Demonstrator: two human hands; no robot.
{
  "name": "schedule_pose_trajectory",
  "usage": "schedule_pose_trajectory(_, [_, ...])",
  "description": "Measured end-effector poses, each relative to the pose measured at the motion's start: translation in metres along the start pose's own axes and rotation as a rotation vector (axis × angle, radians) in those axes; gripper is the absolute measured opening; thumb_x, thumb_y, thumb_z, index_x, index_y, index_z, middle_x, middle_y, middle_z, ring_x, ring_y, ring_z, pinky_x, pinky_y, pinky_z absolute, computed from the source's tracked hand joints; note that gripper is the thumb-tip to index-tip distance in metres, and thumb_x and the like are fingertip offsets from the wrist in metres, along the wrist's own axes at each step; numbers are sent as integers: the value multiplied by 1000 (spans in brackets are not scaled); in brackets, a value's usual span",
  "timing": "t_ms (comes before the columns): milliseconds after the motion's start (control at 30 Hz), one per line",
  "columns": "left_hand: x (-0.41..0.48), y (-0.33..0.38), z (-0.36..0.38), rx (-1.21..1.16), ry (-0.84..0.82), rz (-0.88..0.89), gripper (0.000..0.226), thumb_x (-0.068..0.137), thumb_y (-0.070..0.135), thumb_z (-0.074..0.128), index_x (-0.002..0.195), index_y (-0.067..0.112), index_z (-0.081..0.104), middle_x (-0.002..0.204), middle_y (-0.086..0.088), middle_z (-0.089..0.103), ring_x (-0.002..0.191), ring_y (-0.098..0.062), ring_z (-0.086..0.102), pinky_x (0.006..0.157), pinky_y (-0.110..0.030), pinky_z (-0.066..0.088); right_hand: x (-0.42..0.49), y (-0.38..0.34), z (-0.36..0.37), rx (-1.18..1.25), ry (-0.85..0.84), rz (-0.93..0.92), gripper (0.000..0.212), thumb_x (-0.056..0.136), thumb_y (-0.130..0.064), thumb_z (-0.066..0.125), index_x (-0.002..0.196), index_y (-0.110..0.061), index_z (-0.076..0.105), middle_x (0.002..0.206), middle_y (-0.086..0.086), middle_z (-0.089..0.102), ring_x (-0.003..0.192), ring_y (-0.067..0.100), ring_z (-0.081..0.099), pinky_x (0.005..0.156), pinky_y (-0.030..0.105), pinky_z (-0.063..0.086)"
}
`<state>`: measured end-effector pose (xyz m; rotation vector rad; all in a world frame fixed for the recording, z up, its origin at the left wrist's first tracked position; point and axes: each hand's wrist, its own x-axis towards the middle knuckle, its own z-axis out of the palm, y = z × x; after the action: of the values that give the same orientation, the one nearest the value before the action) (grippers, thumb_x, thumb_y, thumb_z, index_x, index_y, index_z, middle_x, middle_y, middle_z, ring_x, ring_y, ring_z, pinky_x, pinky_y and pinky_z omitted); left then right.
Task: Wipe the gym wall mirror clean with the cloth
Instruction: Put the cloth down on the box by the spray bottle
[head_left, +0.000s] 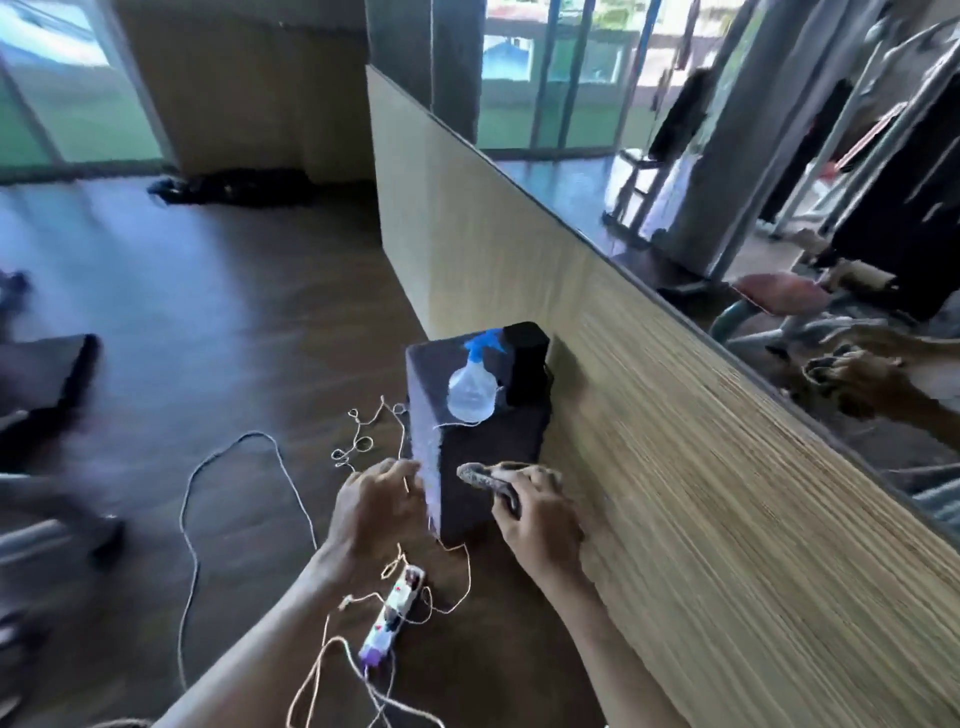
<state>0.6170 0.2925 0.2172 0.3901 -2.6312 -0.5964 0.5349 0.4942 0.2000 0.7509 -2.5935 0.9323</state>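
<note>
Head view: right hand (540, 514) grips crumpled grey cloth (482, 477).

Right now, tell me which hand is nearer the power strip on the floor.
Left. The left hand sits at the dark box's edge, just beyond the power strip; the right hand, gripping the cloth, is farther, beside the wall.
</note>
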Motion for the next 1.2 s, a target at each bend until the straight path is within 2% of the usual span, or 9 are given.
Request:
schedule_pose_trajectory(200, [15, -102, -56, 22, 87, -132, 42, 81, 47, 39, 88, 24, 74, 85, 3, 74, 75, -27, 71, 64, -32, 52, 60, -81, 67, 42, -94, -65, 34, 81, -40, 51, 104, -28, 74, 98, -4, 69, 95, 28, 64, 77, 40, 57])
schedule_pose_trajectory(367, [38, -163, -84, 37, 100, -187, 48, 85, 50, 34, 95, 25, 74, 95, 4, 75, 86, -25, 71, 76, -36, 53, 103, -134, 109, 123, -132, -50, 30, 84, -35, 59, 107, -23, 72, 98, -2, 68, 96, 25, 62, 76, 39, 53])
schedule_pose_trajectory(500, [69, -193, -87, 37, 143, -185, 46, 85, 48, 35, 93, 24, 74, 94, 4, 76, 83, -25, 71, 74, -35, 54, 134, -150, 142, 151, -155, -57, 32, 84, -37, 57, 109, -23, 71, 100, -2, 67, 96, 22, 61, 78, 42, 55])
schedule_pose_trajectory(667, [125, -220, -78, 20, 110, -136, 40, 84, 46, 38, 91, 25, 71, 92, 5, 74, 82, -25, 71, 74, -36, 52, 180, -151, 171, 125, -124, -42, 37, 85, -44, 49, 106, -23, 72, 102, -3, 67, 98, 24, 62, 79, 43, 55])
schedule_pose_trajectory(767, [169, -235, -63, 16, 84, -108, 35, 84, 44, 41, 90, 26, 70, 89, 7, 73, 81, -22, 70, 72, -36, 51, 219, -141, 194, 98, -71, -36, 45, 84, -49, 43, 106, -22, 72, 104, -3, 68, 100, 24, 62, 78, 43, 55])
schedule_pose_trajectory(900, [256, -263, -35, 7, 44, -95, 41, 85, 45, 38, 93, 25, 72, 91, 6, 74, 81, -22, 70, 73, -36, 52, 284, -116, 245, 77, -33, 9, 42, 84, -47, 45, 105, -22, 72, 102, -1, 67, 94, 26, 64, 74, 43, 56])
schedule_pose_trajectory(1067, [423, -288, 0, 31, -45, 26, 48, 84, 47, 33, 94, 23, 73, 93, 4, 74, 86, -21, 71, 76, -36, 52, 413, -82, 303, 76, 27, 158, 41, 85, -45, 44, 104, -21, 71, 98, 2, 66, 96, 28, 63, 79, 40, 53])
schedule_pose_trajectory(1200, [503, -282, 25, 70, -77, 183, 38, 87, 42, 40, 93, 25, 73, 87, 7, 73, 78, -17, 71, 71, -35, 54, 473, -63, 312, 61, 48, 182, 37, 87, -44, 45, 109, -24, 68, 99, 3, 65, 99, 28, 62, 78, 46, 55])
